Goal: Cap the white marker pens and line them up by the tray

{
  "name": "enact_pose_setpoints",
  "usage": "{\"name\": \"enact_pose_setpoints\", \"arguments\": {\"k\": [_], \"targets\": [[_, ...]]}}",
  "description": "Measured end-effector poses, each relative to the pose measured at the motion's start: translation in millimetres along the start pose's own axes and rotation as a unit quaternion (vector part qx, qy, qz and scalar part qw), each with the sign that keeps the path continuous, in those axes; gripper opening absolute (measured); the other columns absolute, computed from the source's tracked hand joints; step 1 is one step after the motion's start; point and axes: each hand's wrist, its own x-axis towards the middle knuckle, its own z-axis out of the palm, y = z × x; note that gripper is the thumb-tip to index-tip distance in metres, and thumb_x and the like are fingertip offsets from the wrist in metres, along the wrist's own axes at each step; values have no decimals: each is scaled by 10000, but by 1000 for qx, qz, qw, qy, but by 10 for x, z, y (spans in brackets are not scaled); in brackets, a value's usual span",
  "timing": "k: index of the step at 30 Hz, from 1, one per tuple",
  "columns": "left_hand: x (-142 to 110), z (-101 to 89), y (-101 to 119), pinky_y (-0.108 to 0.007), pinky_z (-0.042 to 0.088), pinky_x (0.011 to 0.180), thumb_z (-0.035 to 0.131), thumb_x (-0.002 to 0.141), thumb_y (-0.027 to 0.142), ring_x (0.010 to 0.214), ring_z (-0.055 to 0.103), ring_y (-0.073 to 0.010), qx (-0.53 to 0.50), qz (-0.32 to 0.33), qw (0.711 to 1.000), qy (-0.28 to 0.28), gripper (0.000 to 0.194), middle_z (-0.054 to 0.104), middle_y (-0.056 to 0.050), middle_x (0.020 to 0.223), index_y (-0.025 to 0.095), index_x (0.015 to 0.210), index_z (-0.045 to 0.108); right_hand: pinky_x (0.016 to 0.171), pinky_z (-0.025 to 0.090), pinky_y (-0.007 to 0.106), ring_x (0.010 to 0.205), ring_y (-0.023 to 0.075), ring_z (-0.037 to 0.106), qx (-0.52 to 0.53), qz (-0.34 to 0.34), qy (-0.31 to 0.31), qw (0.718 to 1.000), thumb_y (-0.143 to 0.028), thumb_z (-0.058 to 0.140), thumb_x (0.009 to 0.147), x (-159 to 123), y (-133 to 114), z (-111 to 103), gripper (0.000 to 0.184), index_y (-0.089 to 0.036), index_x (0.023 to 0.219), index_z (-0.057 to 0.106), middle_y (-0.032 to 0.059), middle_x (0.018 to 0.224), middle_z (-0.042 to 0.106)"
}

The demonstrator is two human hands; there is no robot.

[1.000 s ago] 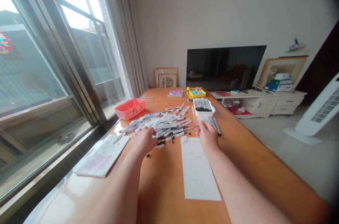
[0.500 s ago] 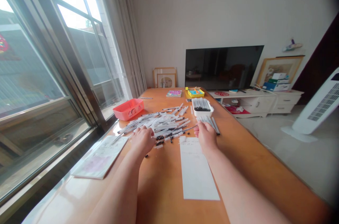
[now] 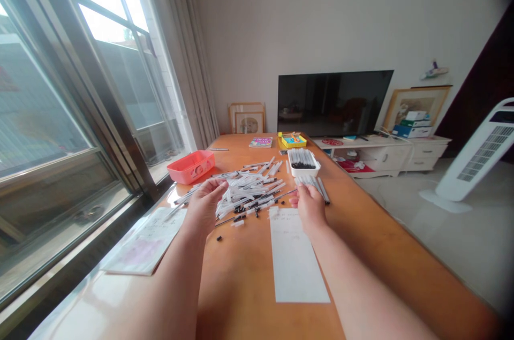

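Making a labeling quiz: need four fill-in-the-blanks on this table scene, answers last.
The pen-filled tray is ____ in colour.
The pinkish-red bin stands to the ____ of the pen pile.
A thin rod is held in the ____ hand.
The open box beyond the tray has ____ sides.

Missing words: white; left; right; yellow.

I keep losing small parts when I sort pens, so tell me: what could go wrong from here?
A loose black cap lies beside the left forearm; a sweep of that arm might knock it away. The right hand pinches a thin rod; if it slips, it could get lost in the scattered pile. The white tray stands near the table's right edge, so a bump might spill its contents.
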Motion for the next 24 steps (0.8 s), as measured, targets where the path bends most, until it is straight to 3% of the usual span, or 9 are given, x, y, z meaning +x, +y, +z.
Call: {"name": "enact_pose_setpoints", "arguments": {"k": [4,7,11,16,24], "targets": [[-23,28,70,-281,527,816,842,752,362,836,644,-133,-165,-50,984,-32,313,689,-47,924,170,924,666,530,537,365,603,243,681,24,-3,-22,999,-575,628,856,-64,-68,23,358,-219,873,655,64,751,719],[-87,78,98,-261,541,739,830,780,292,740,620,-107,-212,-88,972,-56,353,657,-18,855,189,1089,694,570,567,351,655,234,701,49,2,-45,998,-578,638,863,-132,-147,39,356,-224,894,658,56,775,728],[-209,177,88,-205,451,580,801,815,311,650,548,-82,-166,-148,962,-159,459,632,-21,836,180,1239,685,621,600,336,693,214,717,110,3,-73,991,-565,668,858,-195,-253,51,366,-211,948,658,51,809,734],[-298,263,59,-230,393,562,767,828,389,650,544,-117,-61,-172,948,-262,290,692,-67,876,177,1016,704,630,605,316,691,196,717,154,2,-86,984,-582,697,838,-205,-328,44,398,-212,980,654,29,780,726],[-315,284,60,-245,367,567,768,818,390,599,513,-102,2,-167,942,-292,220,724,-58,864,191,887,705,590,584,277,643,163,695,154,-10,-109,982,-575,721,833,-233,-369,48,406,-194,966,670,37,798,728]]}}
